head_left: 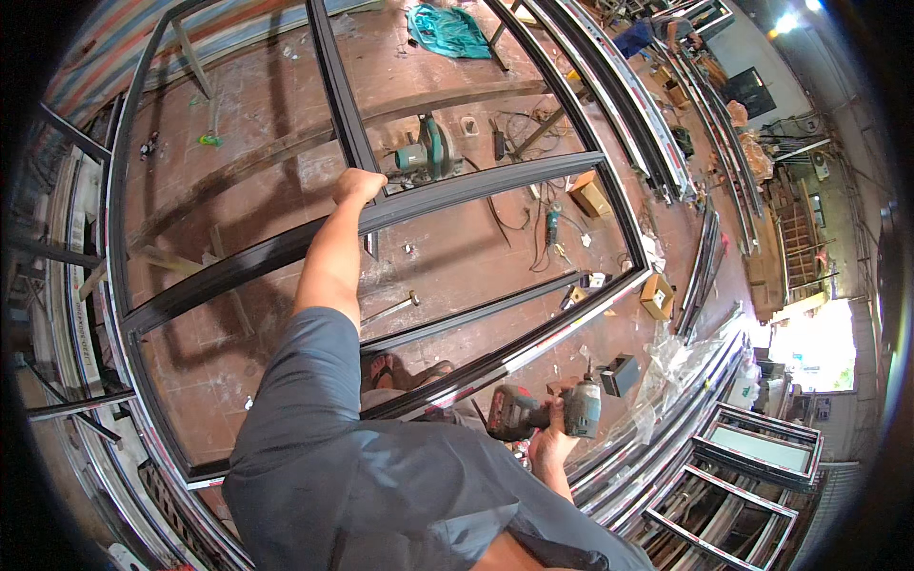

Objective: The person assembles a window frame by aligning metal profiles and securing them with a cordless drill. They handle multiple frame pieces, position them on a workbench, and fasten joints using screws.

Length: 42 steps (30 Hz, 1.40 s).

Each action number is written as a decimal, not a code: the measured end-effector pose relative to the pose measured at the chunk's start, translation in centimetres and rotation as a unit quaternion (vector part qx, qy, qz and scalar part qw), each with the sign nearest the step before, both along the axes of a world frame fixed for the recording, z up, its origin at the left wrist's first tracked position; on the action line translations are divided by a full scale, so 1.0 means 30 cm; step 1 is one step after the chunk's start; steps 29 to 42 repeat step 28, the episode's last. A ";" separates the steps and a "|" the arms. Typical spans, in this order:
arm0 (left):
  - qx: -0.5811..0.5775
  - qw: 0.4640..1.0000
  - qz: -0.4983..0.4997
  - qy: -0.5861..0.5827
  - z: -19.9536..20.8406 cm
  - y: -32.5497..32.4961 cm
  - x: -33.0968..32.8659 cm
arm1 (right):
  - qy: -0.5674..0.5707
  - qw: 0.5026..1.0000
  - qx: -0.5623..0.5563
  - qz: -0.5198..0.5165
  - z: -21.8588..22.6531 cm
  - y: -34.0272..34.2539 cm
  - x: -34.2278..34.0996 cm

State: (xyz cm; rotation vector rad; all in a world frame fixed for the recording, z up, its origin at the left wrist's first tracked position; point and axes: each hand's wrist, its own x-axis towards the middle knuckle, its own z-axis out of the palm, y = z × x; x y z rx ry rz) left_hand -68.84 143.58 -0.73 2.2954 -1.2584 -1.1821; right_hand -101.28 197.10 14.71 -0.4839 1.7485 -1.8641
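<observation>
A large dark metal frame (476, 190) with crossing bars is in front of me, raised above the floor. My left hand (359, 187) is closed round its bar where the upright meets the long crossbar. In my right hand (550, 443), low on the right, is a cordless drill (582, 409) with its bit pointing away from me. The drill is outside the frame's near edge. Beneath the frame, a hammer (412, 299) shows through the near opening.
Under the frame are a green circular saw (433, 147), a green power tool (552, 224) and cords. A cardboard box (657, 297) and a small dark box (621, 375) sit to the right. Bundled metal profiles (666, 419) lie close by. Another person (666, 33) bends over at far right.
</observation>
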 end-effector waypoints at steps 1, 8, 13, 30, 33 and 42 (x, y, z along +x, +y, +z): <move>-0.028 0.999 0.012 0.027 -0.058 -0.005 0.059 | 0.005 1.000 0.006 0.000 -0.012 0.021 -0.037; -0.055 0.998 0.015 0.035 -0.077 0.018 0.029 | -0.045 0.979 0.067 -0.186 -0.064 0.188 -0.192; -0.072 0.997 0.015 -0.029 -0.050 -0.038 0.101 | -0.042 0.955 0.049 -0.288 -0.256 0.295 -0.372; -0.200 0.861 -0.255 -0.391 -0.002 0.407 -0.313 | -0.025 0.856 0.374 -0.357 -0.956 1.302 -0.638; -0.200 0.861 -0.255 -0.391 -0.002 0.407 -0.313 | -0.025 0.856 0.374 -0.357 -0.956 1.302 -0.638; -0.200 0.861 -0.255 -0.391 -0.002 0.407 -0.313 | -0.025 0.856 0.374 -0.357 -0.956 1.302 -0.638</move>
